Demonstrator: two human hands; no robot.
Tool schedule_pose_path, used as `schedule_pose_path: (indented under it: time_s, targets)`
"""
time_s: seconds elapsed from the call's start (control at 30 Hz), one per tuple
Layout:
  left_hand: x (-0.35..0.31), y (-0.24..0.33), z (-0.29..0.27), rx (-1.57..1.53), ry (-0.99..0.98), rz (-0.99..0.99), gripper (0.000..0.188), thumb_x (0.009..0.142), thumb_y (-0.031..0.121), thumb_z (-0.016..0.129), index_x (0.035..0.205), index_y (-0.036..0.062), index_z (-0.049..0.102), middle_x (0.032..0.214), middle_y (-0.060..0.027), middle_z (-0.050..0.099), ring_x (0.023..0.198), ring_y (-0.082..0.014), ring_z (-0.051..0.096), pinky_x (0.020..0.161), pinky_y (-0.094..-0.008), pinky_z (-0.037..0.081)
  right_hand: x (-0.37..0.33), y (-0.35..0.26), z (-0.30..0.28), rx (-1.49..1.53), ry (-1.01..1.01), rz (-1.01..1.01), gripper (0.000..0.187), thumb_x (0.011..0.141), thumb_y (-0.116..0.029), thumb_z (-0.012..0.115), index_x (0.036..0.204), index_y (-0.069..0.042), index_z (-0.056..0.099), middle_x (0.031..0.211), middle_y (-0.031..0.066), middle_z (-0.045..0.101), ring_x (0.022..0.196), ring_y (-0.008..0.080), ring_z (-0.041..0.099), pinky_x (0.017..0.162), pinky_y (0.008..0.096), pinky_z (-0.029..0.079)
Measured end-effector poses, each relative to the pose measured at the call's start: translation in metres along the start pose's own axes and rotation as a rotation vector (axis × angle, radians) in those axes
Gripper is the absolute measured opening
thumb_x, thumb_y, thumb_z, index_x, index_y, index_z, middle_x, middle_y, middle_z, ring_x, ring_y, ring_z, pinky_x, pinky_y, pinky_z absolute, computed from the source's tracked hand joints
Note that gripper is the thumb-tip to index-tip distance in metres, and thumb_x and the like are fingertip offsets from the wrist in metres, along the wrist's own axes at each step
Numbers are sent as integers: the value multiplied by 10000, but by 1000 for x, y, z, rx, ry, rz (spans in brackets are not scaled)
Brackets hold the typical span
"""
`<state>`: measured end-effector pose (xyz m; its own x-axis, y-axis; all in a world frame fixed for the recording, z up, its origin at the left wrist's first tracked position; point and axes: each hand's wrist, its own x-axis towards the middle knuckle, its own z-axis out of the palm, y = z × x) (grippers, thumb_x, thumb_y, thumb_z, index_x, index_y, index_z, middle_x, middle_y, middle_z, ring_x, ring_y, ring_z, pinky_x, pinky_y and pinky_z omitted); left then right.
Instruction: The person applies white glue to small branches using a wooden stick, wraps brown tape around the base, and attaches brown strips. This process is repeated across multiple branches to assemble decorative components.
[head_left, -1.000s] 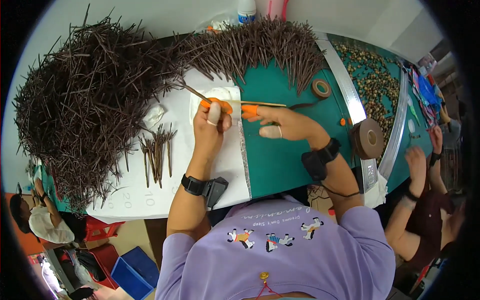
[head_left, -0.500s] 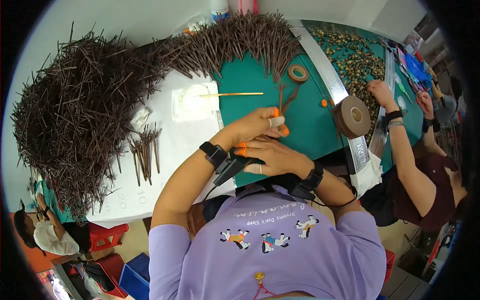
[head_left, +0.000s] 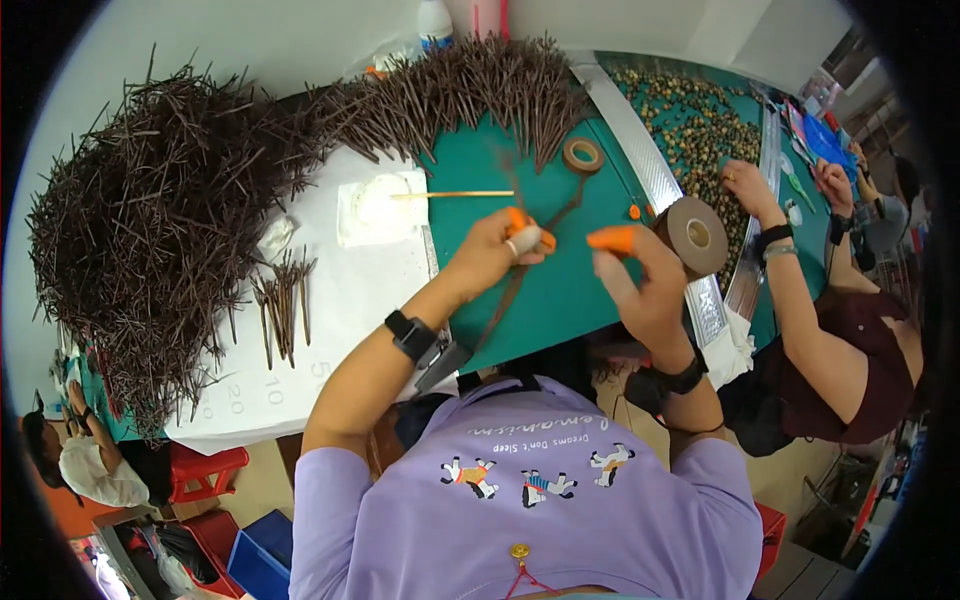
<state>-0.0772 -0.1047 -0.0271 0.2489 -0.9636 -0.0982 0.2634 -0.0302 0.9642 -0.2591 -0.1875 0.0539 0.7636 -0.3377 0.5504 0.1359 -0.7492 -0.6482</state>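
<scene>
My left hand (head_left: 495,255), with orange and pale finger covers, is closed around a brown twig-like stem (head_left: 507,300). The stem's lower part points toward me, and its upper end is blurred above my fingers. A brown strip of tape (head_left: 567,208) stretches from a small tape roll (head_left: 583,156) down to that hand. To the right, my right hand (head_left: 650,290) is raised over the green mat (head_left: 570,290), its orange-covered index finger and pale-covered thumb apart with nothing seen between them.
Brown stems (head_left: 150,220) lie in a big pile at left, with a row (head_left: 480,90) behind. Several loose stems (head_left: 285,310) rest on white paper (head_left: 330,290). A stick (head_left: 460,194) crosses a white dish (head_left: 375,215). A large tape roll (head_left: 697,236) stands right, near a co-worker's arm (head_left: 800,300).
My right hand has parted from my left and moved right and up. My left hand stays near its place, and the stem in it has swung and blurred.
</scene>
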Motion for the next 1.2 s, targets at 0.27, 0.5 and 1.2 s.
schedule_pose_path:
  time_s: [0.27, 0.5, 1.2]
  targets:
    - [-32, 37, -10, -480, 428, 279, 199, 859, 155, 517, 982, 1, 496, 947, -100, 561, 837, -160, 563, 731, -266, 488, 53, 13, 76, 151, -39, 163, 224, 735, -131, 646, 890, -2, 550, 756, 63, 562, 688, 125, 534, 632, 247, 432]
    - [-46, 36, -34, -431, 585, 347, 211, 844, 166, 545, 981, 7, 520, 855, -57, 573, 774, -114, 561, 716, -238, 481, 83, 22, 118, 212, -122, 54, 143, 751, -42, 610, 868, 6, 543, 778, 68, 569, 710, 120, 541, 640, 234, 431]
    - [-53, 25, -96, -384, 602, 220, 195, 848, 128, 525, 948, -33, 568, 852, -108, 618, 739, -152, 610, 655, -238, 514, 94, 55, 150, 38, -87, -372, 172, 661, -23, 639, 825, -42, 591, 779, 81, 520, 696, 255, 528, 590, 343, 440]
